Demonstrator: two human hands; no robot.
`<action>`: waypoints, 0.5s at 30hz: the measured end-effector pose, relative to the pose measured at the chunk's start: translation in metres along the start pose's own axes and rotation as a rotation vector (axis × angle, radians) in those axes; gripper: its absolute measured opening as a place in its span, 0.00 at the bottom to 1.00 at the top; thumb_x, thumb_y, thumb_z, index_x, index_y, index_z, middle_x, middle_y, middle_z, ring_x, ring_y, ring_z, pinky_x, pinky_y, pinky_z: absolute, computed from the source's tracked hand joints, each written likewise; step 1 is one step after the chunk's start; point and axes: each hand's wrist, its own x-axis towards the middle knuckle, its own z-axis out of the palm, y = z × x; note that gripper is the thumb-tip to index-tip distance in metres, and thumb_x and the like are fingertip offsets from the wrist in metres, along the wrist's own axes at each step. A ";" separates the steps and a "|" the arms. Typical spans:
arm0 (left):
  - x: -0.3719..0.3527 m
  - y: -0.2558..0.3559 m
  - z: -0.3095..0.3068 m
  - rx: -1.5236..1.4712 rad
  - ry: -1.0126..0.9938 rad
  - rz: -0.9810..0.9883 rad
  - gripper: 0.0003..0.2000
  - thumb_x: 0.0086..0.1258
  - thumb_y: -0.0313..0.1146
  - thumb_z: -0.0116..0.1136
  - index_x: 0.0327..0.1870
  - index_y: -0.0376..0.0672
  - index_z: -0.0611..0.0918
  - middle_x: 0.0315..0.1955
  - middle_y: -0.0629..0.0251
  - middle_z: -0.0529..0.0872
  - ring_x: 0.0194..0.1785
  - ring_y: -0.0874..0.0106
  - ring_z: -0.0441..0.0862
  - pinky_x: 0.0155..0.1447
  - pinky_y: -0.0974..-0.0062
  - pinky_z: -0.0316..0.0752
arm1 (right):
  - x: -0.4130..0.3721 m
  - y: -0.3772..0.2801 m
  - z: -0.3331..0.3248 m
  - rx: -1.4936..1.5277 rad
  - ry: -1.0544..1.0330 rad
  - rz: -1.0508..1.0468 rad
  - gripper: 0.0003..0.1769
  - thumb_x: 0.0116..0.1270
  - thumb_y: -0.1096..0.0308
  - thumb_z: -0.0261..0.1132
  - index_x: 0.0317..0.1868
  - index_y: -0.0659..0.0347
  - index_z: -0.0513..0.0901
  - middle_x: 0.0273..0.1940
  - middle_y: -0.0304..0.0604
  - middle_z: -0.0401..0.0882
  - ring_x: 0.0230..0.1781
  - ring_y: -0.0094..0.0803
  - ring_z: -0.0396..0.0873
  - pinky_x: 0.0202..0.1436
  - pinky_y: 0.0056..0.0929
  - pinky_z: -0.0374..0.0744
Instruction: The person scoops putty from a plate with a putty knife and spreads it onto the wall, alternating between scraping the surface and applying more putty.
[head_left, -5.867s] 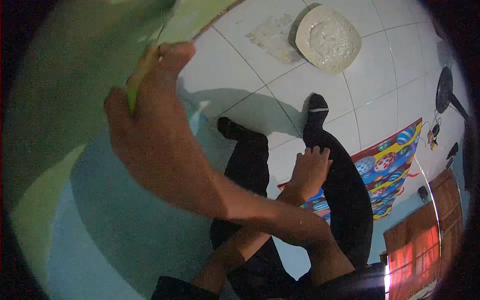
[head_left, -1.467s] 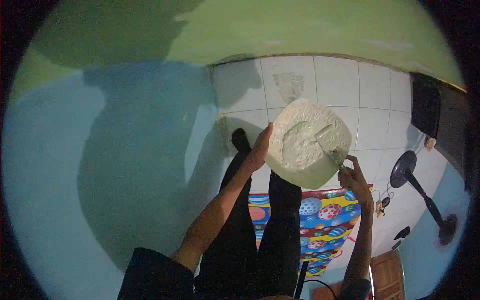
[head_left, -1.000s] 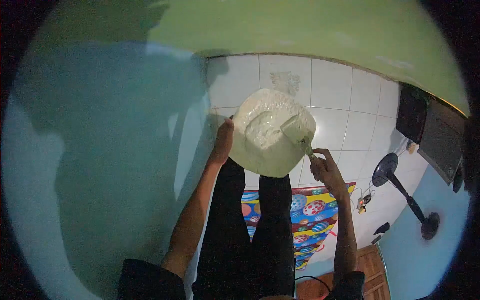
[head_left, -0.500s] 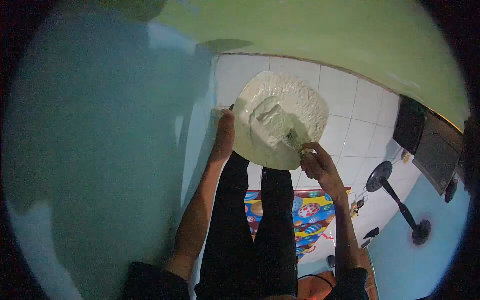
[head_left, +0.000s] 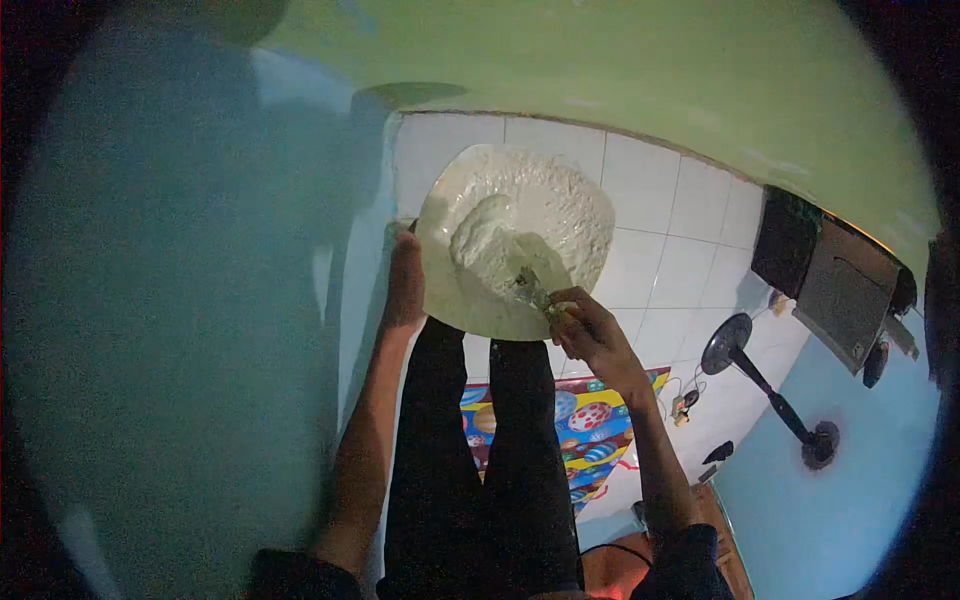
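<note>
A pale rounded tray [head_left: 450,305] is held out in front of my body, above my dark-trousered legs. My left hand [head_left: 404,280] grips its left edge, the fingers partly hidden beneath. Thick wet off-white paste [head_left: 485,235] is spread over the tray, with a mound near the middle. In my right hand [head_left: 590,330], closed around the handle, is a scraper [head_left: 534,290] that looks like a putty knife. Its blade end sits in or against the paste at the lower right of the mound; paste and shadow obscure its exact shape.
A blue wall [head_left: 200,300] rises close on the left and a green wall [head_left: 620,60] at the far side. White tiles [head_left: 640,265] cover the floor. A colourful mat [head_left: 600,420], a black stand with a round base [head_left: 728,342] and a dark flat-sided object [head_left: 785,245] lie rightward.
The whole view has shifted, so tray and hands appear further left. The scraper has moved inward towards the paste mound, whose surface now looks reshaped and more heaped.
</note>
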 end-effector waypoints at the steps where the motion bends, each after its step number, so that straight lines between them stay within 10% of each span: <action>1: -0.007 0.017 0.003 -0.105 0.013 -0.029 0.43 0.75 0.70 0.23 0.70 0.38 0.67 0.61 0.53 0.77 0.62 0.63 0.79 0.63 0.61 0.77 | -0.001 -0.005 0.000 0.046 -0.015 0.029 0.16 0.79 0.62 0.54 0.60 0.61 0.73 0.31 0.35 0.74 0.27 0.19 0.66 0.31 0.22 0.69; 15: -0.044 0.049 0.011 -0.147 0.142 -0.012 0.48 0.69 0.76 0.24 0.69 0.36 0.67 0.57 0.49 0.79 0.55 0.61 0.84 0.57 0.61 0.84 | -0.055 -0.019 0.017 0.163 0.101 -0.097 0.15 0.78 0.67 0.54 0.60 0.65 0.74 0.32 0.40 0.76 0.28 0.22 0.68 0.32 0.22 0.69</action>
